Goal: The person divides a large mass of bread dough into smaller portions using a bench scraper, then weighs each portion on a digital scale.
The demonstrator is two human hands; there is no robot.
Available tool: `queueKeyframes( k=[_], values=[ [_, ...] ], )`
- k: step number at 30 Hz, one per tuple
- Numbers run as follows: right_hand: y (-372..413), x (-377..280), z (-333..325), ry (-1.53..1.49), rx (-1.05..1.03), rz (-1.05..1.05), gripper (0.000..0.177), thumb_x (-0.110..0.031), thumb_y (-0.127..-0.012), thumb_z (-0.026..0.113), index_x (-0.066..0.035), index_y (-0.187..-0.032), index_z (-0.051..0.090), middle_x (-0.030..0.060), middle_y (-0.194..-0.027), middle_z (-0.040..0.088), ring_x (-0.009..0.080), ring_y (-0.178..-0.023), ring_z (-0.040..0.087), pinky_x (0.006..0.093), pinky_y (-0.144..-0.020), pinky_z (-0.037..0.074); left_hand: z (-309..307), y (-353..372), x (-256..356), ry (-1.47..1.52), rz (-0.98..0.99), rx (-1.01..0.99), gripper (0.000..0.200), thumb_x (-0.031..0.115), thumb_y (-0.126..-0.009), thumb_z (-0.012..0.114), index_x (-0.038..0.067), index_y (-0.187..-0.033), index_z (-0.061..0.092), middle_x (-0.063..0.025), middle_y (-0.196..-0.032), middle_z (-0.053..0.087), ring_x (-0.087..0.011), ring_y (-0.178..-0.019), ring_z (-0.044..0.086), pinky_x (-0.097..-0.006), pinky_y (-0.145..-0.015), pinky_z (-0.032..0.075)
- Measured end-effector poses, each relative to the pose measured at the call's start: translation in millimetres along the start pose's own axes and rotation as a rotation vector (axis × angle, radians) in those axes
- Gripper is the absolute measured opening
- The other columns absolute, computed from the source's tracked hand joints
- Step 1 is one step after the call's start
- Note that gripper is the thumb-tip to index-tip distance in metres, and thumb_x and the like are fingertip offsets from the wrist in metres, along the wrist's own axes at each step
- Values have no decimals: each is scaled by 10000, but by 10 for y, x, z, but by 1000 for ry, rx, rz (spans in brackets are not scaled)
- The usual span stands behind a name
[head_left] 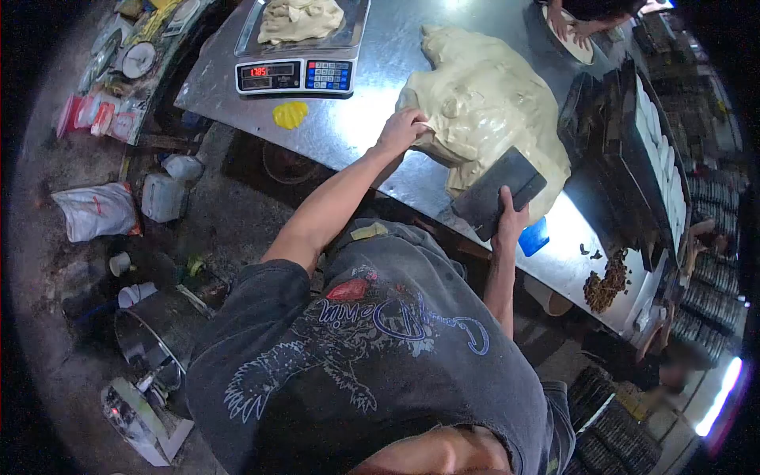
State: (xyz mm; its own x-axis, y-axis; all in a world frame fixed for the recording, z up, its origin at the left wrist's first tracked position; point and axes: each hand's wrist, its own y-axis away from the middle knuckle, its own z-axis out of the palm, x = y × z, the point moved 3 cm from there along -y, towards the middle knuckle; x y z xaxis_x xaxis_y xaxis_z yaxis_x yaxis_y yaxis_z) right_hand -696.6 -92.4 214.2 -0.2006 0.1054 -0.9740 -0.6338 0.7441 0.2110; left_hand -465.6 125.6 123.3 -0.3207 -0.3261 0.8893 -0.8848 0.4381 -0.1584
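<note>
Left hand (pixel 404 128) pinching, right hand (pixel 511 220) gripping

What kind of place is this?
Probably a bakery workshop: a big pale dough mass on a steel worktable, a digital scale holding more dough, and a dark flat scraper in the right hand.

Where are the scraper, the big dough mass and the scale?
scraper (pixel 499 186), head view, middle of the dark blade.
big dough mass (pixel 483 99), head view, top surface.
scale (pixel 294 75), head view, front display panel.

Steel table (pixel 380 55) w/ dough mass (pixel 483 103), scale (pixel 297 75), yellow piece (pixel 290 115).
</note>
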Motion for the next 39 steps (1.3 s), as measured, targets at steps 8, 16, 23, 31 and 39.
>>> queueKeyframes(
  k=[8,16,23,31,39],
  values=[
    [-334,-102,715,-62,11,-217,468,-191,-901,768,49,-1260,587,112,-1136,685,195,-976,639,328,-872,521,-218,50,176,-11,10,-9,183,205,-887,693,50,-973,737,-138,-936,701,-326,-870,687,-403,-796,534],
    [-366,305,1740,399,-348,-99,485,-264,-877,777,42,-1223,631,145,-1107,720,222,-976,680,352,-869,532,-684,17,-18,96,-63,50,202,217,-898,693,59,-1004,760,-133,-944,737,-272,-842,711,-367,-762,545],
    [-550,273,1745,266,-191,-84,424,-228,-875,777,45,-1173,647,125,-1037,729,212,-898,679,333,-820,536,-707,-266,-61,175,-18,-141,242,183,-901,695,49,-1101,725,-132,-967,723,-244,-853,708,-349,-773,545],
    [-492,332,1541,-46,244,-211,391,-133,-884,754,67,-1190,616,122,-1065,702,215,-928,660,341,-860,524,-119,-459,-296,-22,133,-125,379,173,-804,752,52,-1134,610,-166,-1132,587,-370,-1111,576,-459,-920,494],
    [-376,-193,1820,158,212,-235,413,-164,-900,753,71,-1202,598,131,-1104,690,216,-945,655,349,-847,528,-405,-489,-288,179,111,-177,158,155,-846,708,31,-940,679,-118,-907,663,-324,-861,671,-425,-787,529]
  ],
)
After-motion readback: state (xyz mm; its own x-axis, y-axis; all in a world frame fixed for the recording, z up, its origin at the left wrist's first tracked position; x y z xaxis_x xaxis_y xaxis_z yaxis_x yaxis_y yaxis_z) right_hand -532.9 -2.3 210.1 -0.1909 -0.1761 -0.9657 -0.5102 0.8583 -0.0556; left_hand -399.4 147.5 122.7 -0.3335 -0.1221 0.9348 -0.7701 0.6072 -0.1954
